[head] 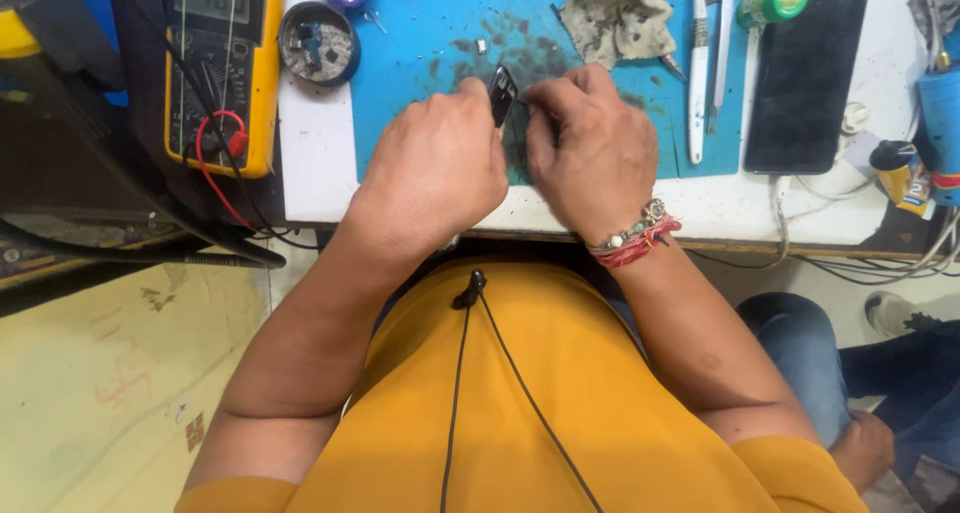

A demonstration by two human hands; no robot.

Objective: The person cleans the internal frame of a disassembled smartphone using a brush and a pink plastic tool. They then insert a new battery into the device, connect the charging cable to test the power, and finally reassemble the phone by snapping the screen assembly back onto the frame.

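small black part point(502, 95): pinched upright between both hands, over the blue mat's near edge, roughly mid-bench
left hand point(435, 168): closed, fingers curled in, part gripped at its left side by thumb and fingertip
right hand point(590, 148): closed too, fingertips pressed in at the part's right side; whatever else is held there can't be made out, it's hidden by the knuckles
wrist: red thread and a beaded bracelet point(635, 238) worn on the right one
blue mat point(420, 53): laid across the white bench point(315, 163), pretty grimy with dark smudges around the hands
yellow multimeter point(222, 68): parked at the bench's left edge, red lead looped over its front
round tin point(320, 43): just right of the meter, near the mat's far-left corner, bits piled inside
dirty rag point(617, 18): crumpled at the far edge, just beyond the right hand
tweezers point(698, 68): white pair laid lengthwise right of the rag
black phone point(805, 78): face-down-or-off, can't be told, toward the bench's right edge
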